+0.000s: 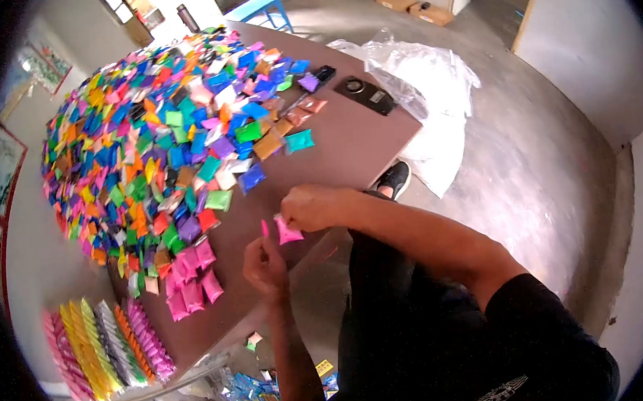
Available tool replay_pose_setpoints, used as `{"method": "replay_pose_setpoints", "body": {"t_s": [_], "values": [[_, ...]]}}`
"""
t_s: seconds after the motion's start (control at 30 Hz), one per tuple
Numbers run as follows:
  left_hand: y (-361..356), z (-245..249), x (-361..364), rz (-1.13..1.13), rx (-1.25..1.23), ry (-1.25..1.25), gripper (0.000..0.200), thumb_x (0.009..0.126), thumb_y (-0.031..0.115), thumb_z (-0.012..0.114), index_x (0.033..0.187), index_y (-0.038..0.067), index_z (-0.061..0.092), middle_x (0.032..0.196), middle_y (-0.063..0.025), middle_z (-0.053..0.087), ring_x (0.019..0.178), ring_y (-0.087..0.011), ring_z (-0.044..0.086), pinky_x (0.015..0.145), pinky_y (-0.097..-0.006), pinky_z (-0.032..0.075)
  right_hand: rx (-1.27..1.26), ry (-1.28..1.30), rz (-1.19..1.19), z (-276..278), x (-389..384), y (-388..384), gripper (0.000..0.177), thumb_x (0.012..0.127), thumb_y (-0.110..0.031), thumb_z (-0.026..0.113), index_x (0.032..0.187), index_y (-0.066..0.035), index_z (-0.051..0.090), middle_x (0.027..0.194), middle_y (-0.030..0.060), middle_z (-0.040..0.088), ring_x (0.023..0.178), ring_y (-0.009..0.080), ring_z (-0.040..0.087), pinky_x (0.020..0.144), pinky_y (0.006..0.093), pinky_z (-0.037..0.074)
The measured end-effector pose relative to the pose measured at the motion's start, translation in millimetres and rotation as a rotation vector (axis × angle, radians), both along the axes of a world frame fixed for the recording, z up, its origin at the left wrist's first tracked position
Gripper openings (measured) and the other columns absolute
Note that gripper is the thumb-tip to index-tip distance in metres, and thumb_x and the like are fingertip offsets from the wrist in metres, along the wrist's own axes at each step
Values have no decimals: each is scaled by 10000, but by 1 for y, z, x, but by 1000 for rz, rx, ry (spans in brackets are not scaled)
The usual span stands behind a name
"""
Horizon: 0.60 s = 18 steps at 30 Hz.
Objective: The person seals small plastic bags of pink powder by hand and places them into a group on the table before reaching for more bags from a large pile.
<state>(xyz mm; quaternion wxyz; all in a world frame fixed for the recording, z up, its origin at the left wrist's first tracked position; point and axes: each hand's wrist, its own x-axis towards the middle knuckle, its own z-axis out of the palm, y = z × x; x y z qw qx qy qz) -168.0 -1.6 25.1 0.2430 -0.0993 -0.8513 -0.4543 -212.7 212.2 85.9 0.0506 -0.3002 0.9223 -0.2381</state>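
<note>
Over the table's front edge, my right hand [311, 207] is closed on a small pink packet [289, 231], which hangs below its fingers. My left hand [265, 265] is just beside it, lower and to the left, with its fingers drawn together. A narrow pink packet [265, 228], seen edge-on, stands at the tips of those left fingers. Left of both hands, several pink packets [191, 293] lie in a small group on the brown table [319, 172]. The group touches the near side of a large heap of coloured packets [153, 138].
Strips of joined packets [97, 346] hang over the table's left corner. A black device with a round dial [362, 93] lies at the right end, beside a white plastic sack [433, 96]. Packets and wrappers [245, 388] litter the floor. A blue chair [259, 7] stands behind.
</note>
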Motion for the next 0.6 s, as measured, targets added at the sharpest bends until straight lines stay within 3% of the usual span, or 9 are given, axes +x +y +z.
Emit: {"method": "replay_pose_setpoints", "body": {"t_s": [0.07, 0.3, 0.43, 0.5, 0.6], "values": [[6, 7, 0, -38, 1, 70, 77, 964, 82, 679, 964, 11, 711, 823, -118, 675, 702, -199, 644, 659, -330, 519, -152, 89, -9, -11, 1, 4, 159, 817, -168, 682, 819, -23, 744, 786, 221, 698, 785, 419, 694, 736, 516, 550], [11, 27, 9, 6, 55, 30, 66, 956, 79, 677, 948, 13, 681, 811, -129, 642, 693, -235, 632, 668, -355, 519, -46, 12, -91, 5, 4, -8, 189, 836, -219, 721, 830, -32, 749, 854, 220, 724, 825, 422, 711, 756, 517, 567], [7, 19, 4, 40, 11, 88, 107, 965, 120, 702, 957, 14, 713, 818, -116, 690, 712, -185, 661, 682, -327, 530, -191, -68, -195, 3, 8, -8, 255, 869, -271, 730, 937, -26, 753, 924, 199, 727, 869, 382, 699, 778, 467, 547], [7, 20, 5, -6, 45, 33, 68, 960, 84, 675, 952, 17, 676, 823, -145, 650, 716, -278, 655, 686, -373, 536, -257, -138, -250, -5, 12, -5, 277, 875, -287, 737, 980, -32, 755, 971, 185, 737, 897, 359, 704, 799, 450, 550], [4, 11, 1, 42, -19, -38, 104, 951, 118, 701, 1011, 33, 704, 910, -174, 703, 802, -277, 713, 734, -362, 556, -447, -92, -362, -29, 16, -3, 391, 878, -339, 773, 1179, -91, 754, 1090, 152, 749, 1004, 269, 712, 889, 398, 547]]}}
